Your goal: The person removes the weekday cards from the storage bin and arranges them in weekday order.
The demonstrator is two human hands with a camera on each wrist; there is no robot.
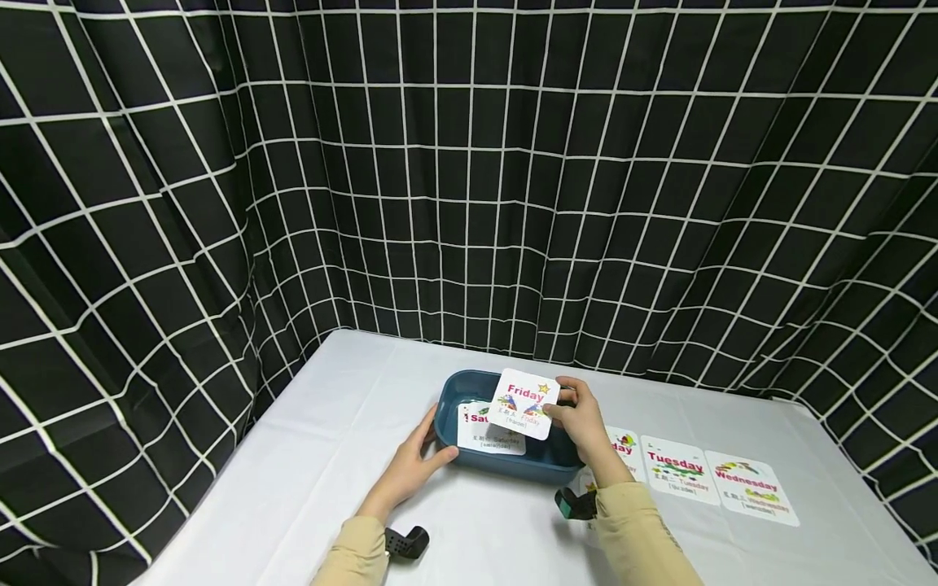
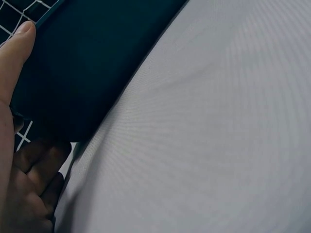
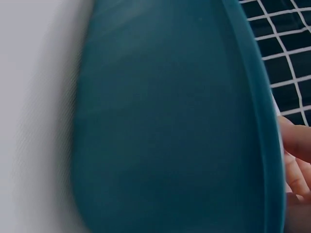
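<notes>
Head: Saturday card point(image 1: 482, 438) inside blue bin point(image 1: 506, 466)

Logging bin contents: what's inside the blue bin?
The blue bin holds a Saturday card, its upper right covered by the Friday card held above. Anything beneath the Saturday card is hidden.

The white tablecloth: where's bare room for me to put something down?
Bare tablecloth shows left of the blue bin and left hand, and behind the Tuesday card and Wednesday card, up to the black curtain. Crowded: right of the bin, where the right forearm crosses more cards.
</notes>
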